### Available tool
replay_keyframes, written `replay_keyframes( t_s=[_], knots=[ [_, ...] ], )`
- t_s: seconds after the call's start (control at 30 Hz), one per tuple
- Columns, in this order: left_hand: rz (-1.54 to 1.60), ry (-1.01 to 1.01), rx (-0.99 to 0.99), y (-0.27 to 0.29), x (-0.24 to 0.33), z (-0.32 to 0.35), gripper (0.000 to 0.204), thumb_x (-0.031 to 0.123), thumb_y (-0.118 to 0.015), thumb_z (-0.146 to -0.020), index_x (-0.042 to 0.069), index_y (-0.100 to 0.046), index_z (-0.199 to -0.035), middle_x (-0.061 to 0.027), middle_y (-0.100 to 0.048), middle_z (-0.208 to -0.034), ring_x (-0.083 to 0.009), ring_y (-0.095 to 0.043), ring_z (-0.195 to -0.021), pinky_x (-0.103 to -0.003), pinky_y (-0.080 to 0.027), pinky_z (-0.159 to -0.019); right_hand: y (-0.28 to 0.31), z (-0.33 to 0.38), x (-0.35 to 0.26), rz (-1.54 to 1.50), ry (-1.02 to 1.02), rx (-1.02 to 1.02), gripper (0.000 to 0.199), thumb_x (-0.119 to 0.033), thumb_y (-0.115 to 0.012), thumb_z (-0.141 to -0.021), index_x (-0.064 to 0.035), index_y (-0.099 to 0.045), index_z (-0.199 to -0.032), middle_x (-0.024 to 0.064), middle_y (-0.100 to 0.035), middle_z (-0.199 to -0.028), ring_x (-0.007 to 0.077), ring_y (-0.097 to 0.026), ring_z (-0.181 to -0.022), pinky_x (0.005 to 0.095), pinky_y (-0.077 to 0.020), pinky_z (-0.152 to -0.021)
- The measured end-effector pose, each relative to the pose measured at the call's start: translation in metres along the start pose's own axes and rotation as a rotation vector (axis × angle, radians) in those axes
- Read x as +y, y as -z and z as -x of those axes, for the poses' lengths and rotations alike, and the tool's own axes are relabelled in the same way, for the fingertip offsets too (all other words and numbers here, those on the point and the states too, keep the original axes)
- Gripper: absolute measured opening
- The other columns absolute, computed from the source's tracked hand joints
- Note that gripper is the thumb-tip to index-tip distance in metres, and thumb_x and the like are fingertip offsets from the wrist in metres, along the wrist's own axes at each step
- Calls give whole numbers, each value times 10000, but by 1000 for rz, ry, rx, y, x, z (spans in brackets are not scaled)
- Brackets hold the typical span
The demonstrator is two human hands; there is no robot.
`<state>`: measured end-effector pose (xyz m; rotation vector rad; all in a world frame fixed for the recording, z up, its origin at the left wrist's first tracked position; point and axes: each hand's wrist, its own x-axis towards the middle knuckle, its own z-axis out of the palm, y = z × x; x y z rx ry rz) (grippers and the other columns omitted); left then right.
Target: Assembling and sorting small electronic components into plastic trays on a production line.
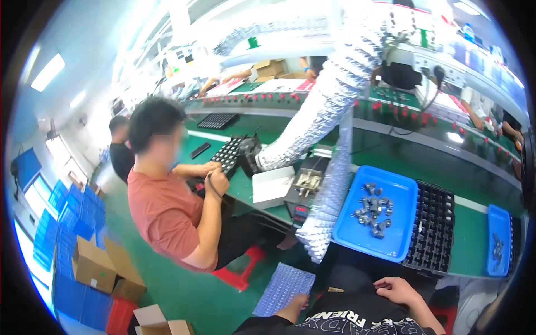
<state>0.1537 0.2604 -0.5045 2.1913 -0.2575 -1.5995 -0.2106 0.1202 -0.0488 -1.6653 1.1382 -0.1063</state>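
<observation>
My left hand (300,303) is low in the view, its fingers curled in. It overlaps the edge of a bluish, bumpy plastic sheet (282,290); whether anything is inside the fingers is hidden. My right hand (395,290) lies over my lap, against my black printed shirt (360,315), fingers slightly apart and nothing seen in them. On the bench ahead is a blue tray (343,230) with several dark grey plug-like parts (373,207) loosely grouped in it. Touching its right side, a black tray with many pockets (430,229) reaches the bench's near edge.
At left a person in a red shirt (162,218) works over a black tray of parts (228,155). A silver duct (312,117) slants down to the bench near a white box (272,187). Another blue tray (494,265) is at far right. Cardboard boxes (95,265) stand lower left.
</observation>
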Motion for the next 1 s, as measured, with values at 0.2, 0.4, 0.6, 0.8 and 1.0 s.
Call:
replay_keyframes(
  t_s=[0.2, 0.4, 0.6, 0.8, 1.0],
  knots=[
    [-856, -781, -96, -16, -35, 11, 364, 404, -555, -959, 74, -709, -954, -210, -733, -916, -341, -730, -819, -508, -535, -693, 14, 4, -4, -167, 14, -81, 420, -209, -737, -923, -80, -664, -1316, 92, -732, -1176, 164, -687, -1068, 312, -540, -953],
    [-1204, -930, -108, 21, -27, 1, 314, 348, -563, -942, 74, -711, -974, -231, -728, -936, -365, -726, -864, -523, -531, -711, 39, 32, -15, -369, 134, -162, 474, -122, -698, -942, -77, -588, -1400, 117, -649, -1334, 171, -648, -1152, 316, -514, -1010],
    [-1329, -714, -146, 58, 34, 11, 267, 272, -563, -910, 68, -711, -999, -241, -722, -957, -397, -715, -906, -541, -532, -735, 85, 68, 9, -762, 350, -139, 598, -92, -766, -892, 56, -516, -1414, 181, -591, -1405, 256, -608, -1262, 393, -474, -1083],
    [-685, -642, 134, 50, 61, 49, 457, 439, -556, -1001, 57, -720, -1190, -174, -756, -1021, -278, -729, -929, -416, -537, -841, 133, 81, 38, -1015, 414, 235, 646, -271, -897, -771, 74, -605, -1232, 251, -719, -1082, 271, -734, -895, 365, -606, -780],
    [-336, -392, 134, 10, 151, 202, 375, 432, -601, -1005, 168, -750, -1226, -141, -773, -1021, -259, -732, -956, -391, -544, -890, 152, 105, 45, -1038, 303, 596, 639, -419, -832, -836, 10, -573, -1232, 189, -717, -988, 191, -685, -739, 261, -545, -627]
  ],
)
